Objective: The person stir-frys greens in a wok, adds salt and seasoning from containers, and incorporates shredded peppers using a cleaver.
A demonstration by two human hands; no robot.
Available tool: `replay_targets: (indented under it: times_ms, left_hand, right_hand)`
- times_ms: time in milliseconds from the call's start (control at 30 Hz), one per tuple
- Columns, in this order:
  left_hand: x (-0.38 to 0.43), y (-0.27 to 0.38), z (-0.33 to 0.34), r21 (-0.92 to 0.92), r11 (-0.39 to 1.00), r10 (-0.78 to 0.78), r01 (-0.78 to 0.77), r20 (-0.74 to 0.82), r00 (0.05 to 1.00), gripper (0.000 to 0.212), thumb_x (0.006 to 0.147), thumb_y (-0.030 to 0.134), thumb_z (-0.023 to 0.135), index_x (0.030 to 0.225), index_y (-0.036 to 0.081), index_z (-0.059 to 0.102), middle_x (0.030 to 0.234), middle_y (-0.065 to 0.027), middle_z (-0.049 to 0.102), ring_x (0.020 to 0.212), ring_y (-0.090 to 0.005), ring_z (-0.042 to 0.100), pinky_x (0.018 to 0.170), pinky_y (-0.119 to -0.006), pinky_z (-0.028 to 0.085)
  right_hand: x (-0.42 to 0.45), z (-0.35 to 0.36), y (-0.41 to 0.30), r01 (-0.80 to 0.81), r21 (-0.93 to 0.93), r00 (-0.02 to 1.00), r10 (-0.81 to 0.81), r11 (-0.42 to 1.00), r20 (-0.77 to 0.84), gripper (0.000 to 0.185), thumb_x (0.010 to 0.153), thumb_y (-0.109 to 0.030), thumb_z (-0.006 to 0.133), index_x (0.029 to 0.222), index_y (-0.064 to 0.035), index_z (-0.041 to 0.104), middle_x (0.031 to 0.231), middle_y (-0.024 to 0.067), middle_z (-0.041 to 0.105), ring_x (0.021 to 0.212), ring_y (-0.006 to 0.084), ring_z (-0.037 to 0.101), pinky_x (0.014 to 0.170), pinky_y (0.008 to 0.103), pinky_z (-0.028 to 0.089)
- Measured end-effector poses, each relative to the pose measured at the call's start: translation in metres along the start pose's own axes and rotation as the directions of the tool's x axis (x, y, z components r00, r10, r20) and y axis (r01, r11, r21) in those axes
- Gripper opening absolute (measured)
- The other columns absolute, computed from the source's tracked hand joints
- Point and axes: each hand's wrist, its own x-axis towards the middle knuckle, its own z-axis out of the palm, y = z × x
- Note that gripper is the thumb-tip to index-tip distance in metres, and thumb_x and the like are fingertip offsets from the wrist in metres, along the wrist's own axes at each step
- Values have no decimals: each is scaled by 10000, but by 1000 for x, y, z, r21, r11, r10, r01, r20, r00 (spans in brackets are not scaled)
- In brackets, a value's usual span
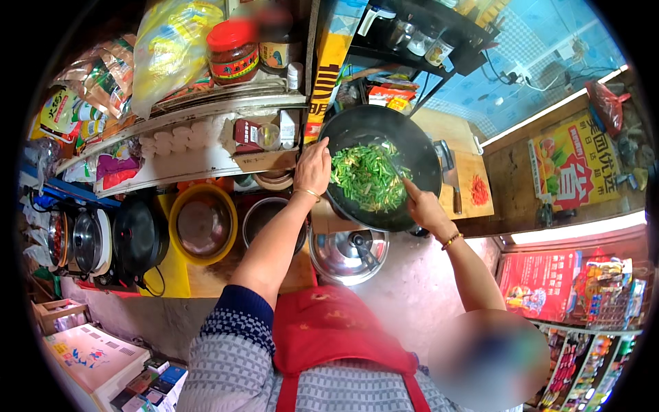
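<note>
A large black wok (378, 121) holds chopped green stalks (368, 177) mixed with a few pale pieces. My left hand (313, 167) is closed on the wok's left edge, and the thumb is out of sight. In my right hand (426, 208) is the handle of a thin cooking spatula (395, 166), angled down into the greens. The spatula's blade is hard to make out among the stalks. To the right of the wok, a kitchen knife (451, 177) lies on a wooden cutting board (471, 165) beside a small heap of chopped red pepper (479, 189).
Below the wok stands a steel lidded pot (329, 252). Left of it are a metal pot (257, 219), a yellow basin (177, 242) and a black electric pan (135, 237). Shelves with a red-lidded jar (232, 62) rise at the upper left. A black rack (427, 31) overhangs the far side.
</note>
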Motion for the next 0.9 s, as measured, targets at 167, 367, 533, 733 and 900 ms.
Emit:
replay_targets:
  times_ms: [167, 367, 533, 733, 900]
  left_hand:
    - [1, 2, 2, -34, 999, 10, -11, -5, 1000, 323, 924, 201, 398, 1161, 41, 548, 1112, -168, 584, 1044, -311, 537, 918, -385, 412]
    - [1, 0, 3, 4, 1000, 29, -29, 15, 999, 311, 911, 187, 411, 1143, 37, 554, 1088, -176, 593, 1030, -317, 541, 916, -391, 412]
    - [0, -3, 1, 1, 999, 42, -42, -17, 999, 304, 906, 177, 419, 1141, 40, 555, 1076, -179, 599, 1028, -319, 545, 913, -392, 416]
    - [1, 5, 2, -16, 999, 30, -30, 3, 1000, 307, 904, 174, 417, 1139, 33, 555, 1091, -181, 592, 1031, -321, 543, 915, -390, 414]
    - [1, -2, -2, 29, 999, 19, -19, 11, 1000, 317, 905, 177, 414, 1152, 31, 550, 1088, -185, 591, 1032, -327, 540, 914, -392, 412]
  right_hand:
    - [-23, 26, 26, -139, -89, 990, 141, 986, 13, 489, 820, -72, 472, 1302, -71, 385, 744, 291, 587, 716, 445, 582, 667, 516, 461]
    - [-67, 27, 19, -206, 45, 978, 204, 978, 48, 497, 816, -67, 456, 1308, -51, 386, 778, 300, 587, 718, 439, 586, 672, 507, 461]
    - [-98, 9, 5, -83, 78, 996, 80, 993, 41, 499, 812, -52, 500, 1302, -34, 405, 805, 267, 599, 714, 420, 589, 673, 478, 472]
    - [-76, 23, 11, -107, 129, 994, 107, 986, 3, 492, 813, -57, 505, 1297, -54, 419, 825, 262, 598, 749, 404, 594, 673, 448, 473]
    - [-69, 25, -12, -66, 154, 995, 76, 986, -62, 484, 795, -57, 479, 1274, -14, 419, 820, 287, 596, 765, 427, 593, 696, 495, 467]
